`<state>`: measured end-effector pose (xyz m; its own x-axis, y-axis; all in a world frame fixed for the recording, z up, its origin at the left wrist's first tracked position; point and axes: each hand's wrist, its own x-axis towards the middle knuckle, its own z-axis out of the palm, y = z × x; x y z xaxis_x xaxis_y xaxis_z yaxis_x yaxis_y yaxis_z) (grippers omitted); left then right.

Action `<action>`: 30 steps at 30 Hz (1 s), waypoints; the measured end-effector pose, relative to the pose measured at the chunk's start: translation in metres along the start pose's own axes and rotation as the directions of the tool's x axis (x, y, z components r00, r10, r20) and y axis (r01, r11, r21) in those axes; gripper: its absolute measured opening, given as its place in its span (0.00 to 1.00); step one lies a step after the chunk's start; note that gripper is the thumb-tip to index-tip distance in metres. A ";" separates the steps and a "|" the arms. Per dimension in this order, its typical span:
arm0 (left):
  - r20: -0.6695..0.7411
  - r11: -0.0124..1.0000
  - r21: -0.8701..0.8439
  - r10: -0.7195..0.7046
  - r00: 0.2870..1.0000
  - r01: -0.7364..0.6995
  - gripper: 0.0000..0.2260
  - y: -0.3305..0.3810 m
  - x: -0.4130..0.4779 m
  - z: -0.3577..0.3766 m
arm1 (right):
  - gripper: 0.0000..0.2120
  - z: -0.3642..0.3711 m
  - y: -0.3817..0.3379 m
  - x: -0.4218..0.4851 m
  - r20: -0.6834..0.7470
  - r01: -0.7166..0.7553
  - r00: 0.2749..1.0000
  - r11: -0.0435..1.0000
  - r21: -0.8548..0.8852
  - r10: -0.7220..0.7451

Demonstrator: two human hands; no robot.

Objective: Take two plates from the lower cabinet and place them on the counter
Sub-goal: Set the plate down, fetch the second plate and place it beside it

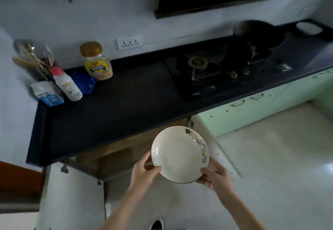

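Note:
A cream plate (177,153) with a patterned band along its right rim is held in the air below the counter's front edge. My left hand (144,173) grips its left rim and my right hand (215,176) grips its lower right rim. Whether a second plate sits under it I cannot tell. The dark counter (111,110) stretches across the middle of the view. Under it the lower cabinet (115,156) stands open, its wooden inside showing, with white doors (72,199) swung out to both sides.
At the counter's left end stand a yellow-lidded jar (97,62), a white bottle with a pink cap (67,85), a small carton (47,94), a blue cloth (83,82) and a utensil holder (34,58). A gas stove (216,73) with a dark pot (255,33) lies right.

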<state>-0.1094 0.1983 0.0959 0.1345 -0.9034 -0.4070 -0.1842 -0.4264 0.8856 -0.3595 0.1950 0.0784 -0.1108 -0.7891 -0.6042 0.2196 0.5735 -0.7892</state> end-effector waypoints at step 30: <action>0.847 0.923 0.295 -0.132 0.516 -0.247 0.24 0.031 -0.082 0.382 | 0.32 -0.285 0.108 -0.192 -0.758 0.302 0.613 0.820 0.486 0.224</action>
<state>-0.4977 0.2420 0.0709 -0.7305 -0.4467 -0.5166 -0.4901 -0.1839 0.8520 -0.5903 0.4715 0.0781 -0.7534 -0.1883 -0.6301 0.6180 0.1248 -0.7762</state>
